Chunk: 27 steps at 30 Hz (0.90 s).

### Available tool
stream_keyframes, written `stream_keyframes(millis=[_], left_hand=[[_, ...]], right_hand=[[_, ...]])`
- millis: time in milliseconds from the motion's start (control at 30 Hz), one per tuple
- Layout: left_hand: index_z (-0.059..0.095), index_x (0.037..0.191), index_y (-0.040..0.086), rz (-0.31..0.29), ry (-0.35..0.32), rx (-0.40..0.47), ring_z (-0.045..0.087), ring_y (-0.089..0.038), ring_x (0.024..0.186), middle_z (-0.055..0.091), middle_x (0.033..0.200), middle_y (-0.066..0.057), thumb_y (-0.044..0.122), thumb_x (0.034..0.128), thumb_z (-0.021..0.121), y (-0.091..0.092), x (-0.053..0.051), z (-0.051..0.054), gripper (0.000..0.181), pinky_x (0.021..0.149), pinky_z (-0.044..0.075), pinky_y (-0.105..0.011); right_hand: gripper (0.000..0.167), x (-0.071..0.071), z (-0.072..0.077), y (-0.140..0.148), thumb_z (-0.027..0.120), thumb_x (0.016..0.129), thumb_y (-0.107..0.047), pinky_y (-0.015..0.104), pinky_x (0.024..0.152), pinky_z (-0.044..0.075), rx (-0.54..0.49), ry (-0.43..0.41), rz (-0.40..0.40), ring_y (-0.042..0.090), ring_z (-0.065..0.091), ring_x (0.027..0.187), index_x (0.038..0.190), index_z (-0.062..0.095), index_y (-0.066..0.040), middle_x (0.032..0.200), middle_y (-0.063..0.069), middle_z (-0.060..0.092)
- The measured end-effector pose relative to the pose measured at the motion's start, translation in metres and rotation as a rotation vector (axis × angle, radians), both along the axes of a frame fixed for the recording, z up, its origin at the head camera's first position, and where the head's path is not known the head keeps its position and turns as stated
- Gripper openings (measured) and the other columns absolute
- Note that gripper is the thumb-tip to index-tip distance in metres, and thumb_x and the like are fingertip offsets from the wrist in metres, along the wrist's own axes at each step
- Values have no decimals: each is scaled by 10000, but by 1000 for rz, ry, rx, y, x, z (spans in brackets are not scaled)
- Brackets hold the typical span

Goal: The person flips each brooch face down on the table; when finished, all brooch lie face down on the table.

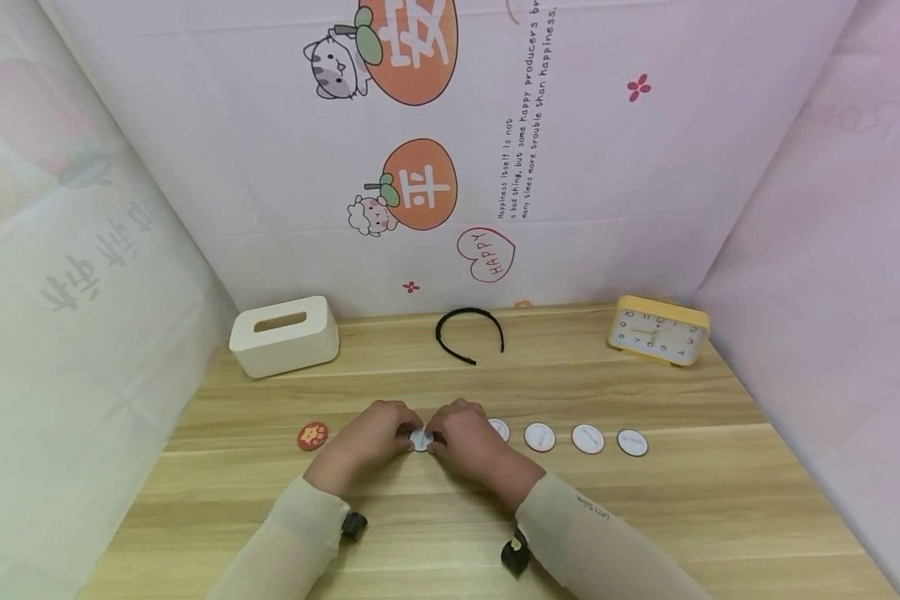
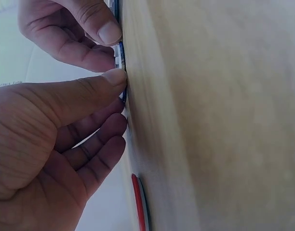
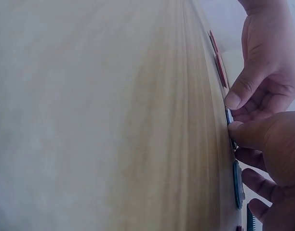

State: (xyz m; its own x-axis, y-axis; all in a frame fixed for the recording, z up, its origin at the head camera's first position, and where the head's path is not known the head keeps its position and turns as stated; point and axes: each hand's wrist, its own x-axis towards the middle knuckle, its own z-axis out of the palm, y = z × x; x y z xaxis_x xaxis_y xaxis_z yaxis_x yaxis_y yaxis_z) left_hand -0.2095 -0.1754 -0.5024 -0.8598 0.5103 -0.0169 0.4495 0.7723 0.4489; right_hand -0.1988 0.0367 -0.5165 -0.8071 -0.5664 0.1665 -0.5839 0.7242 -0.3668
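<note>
A white-faced disc [image 1: 422, 440] lies between the person's two hands, near the middle of the tabletop [image 1: 435, 521], left of centre. Being round, it shows no long axis; its pale face points up and its thin rim runs level with the tabletop. Its small print is too faint to read. The left hand [image 1: 375, 435] pinches the disc's left side between thumb and fingers, barely apart; the right hand [image 1: 467, 442] pinches the opposite side likewise. Four other white-faced discs [image 1: 588, 439] continue to the right in a row roughly parallel to the far edge. A red disc [image 1: 312, 436] lies toward the left edge. A tissue box [image 1: 285, 340] stands by the far left corner, a headband [image 1: 468, 310] near the far edge, a yellow clock [image 1: 658, 333] by the far right corner.
</note>
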Motion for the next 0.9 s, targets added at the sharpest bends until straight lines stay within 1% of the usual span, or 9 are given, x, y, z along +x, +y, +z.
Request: stream_keyframes(millis=[133, 200, 267, 400, 467, 600, 667, 733, 900], left_hand=[[821, 1129, 116, 5, -10, 12, 714, -154, 1035, 787, 1098, 5, 100, 977, 823, -2, 3, 2, 152, 945, 598, -402], [816, 1152, 104, 29, -14, 23, 728, -182, 1067, 788, 1115, -8, 109, 979, 824, -5, 4, 3, 173, 982, 599, -424], [807, 1174, 85, 55, -3, 27, 733, -215, 1101, 786, 1136, -29, 87, 960, 836, -12, 5, 4, 215, 1014, 595, -453], [789, 1213, 64, 113, 17, 7, 719, -256, 1137, 771, 1181, -53, 23, 892, 863, -32, 6, 8, 333, 1046, 578, -491], [784, 1225, 67, 123, 21, -12, 705, -276, 1168, 766, 1203, -58, 18, 859, 879, -44, 6, 9, 381, 1070, 563, -507], [769, 1258, 70, 154, 19, -54, 662, -340, 1280, 756, 1274, -81, 20, 808, 918, -67, 8, 8, 476, 1152, 510, -538], [769, 1244, 66, 163, 17, -70, 658, -367, 1282, 759, 1269, -98, 0, 793, 917, -74, 8, 9, 479, 1155, 501, -557], [773, 1229, 74, 180, -2, -70, 667, -364, 1268, 762, 1253, -94, -12, 794, 913, -78, 9, 11, 465, 1150, 503, -559], [779, 1221, 81, 196, -51, -49, 688, -339, 1241, 765, 1230, -77, -10, 836, 896, -79, 9, 13, 413, 1127, 525, -559]], right_hand=[[146, 0, 0, 0, 805, 1004, -230, 458, 984, 510, 14, 6, 9, 226, 671, 1123, 1119, 837, -146, 1172, -16, 808], [153, 1, -1, 0, 801, 1008, -234, 469, 1006, 510, 18, -9, 11, 230, 671, 1148, 1130, 835, -147, 1189, -14, 804], [163, 1, -1, -1, 798, 1011, -239, 481, 1030, 507, 23, -22, 9, 233, 669, 1174, 1144, 833, -150, 1206, -13, 800], [171, 1, -2, -1, 793, 1016, -253, 485, 1055, 508, 43, -20, -1, 231, 670, 1196, 1154, 831, -160, 1221, -20, 797], [172, 1, -1, -1, 790, 1018, -255, 485, 1061, 510, 54, -18, -6, 232, 670, 1201, 1156, 831, -162, 1228, -22, 794], [170, 3, 0, -1, 794, 1015, -255, 483, 1061, 512, 62, -14, -16, 230, 670, 1195, 1151, 828, -160, 1228, -19, 790], [166, 3, 1, -1, 797, 1012, -253, 483, 1063, 514, 61, -9, -20, 228, 672, 1187, 1145, 828, -158, 1221, -18, 791], [163, 3, 1, -1, 801, 1010, -253, 483, 1062, 516, 60, -5, -24, 225, 673, 1181, 1140, 828, -160, 1214, -19, 790], [151, 1, 1, -2, 806, 1004, -249, 482, 1051, 518, 54, -9, -30, 225, 674, 1169, 1127, 825, -164, 1198, -16, 787]])
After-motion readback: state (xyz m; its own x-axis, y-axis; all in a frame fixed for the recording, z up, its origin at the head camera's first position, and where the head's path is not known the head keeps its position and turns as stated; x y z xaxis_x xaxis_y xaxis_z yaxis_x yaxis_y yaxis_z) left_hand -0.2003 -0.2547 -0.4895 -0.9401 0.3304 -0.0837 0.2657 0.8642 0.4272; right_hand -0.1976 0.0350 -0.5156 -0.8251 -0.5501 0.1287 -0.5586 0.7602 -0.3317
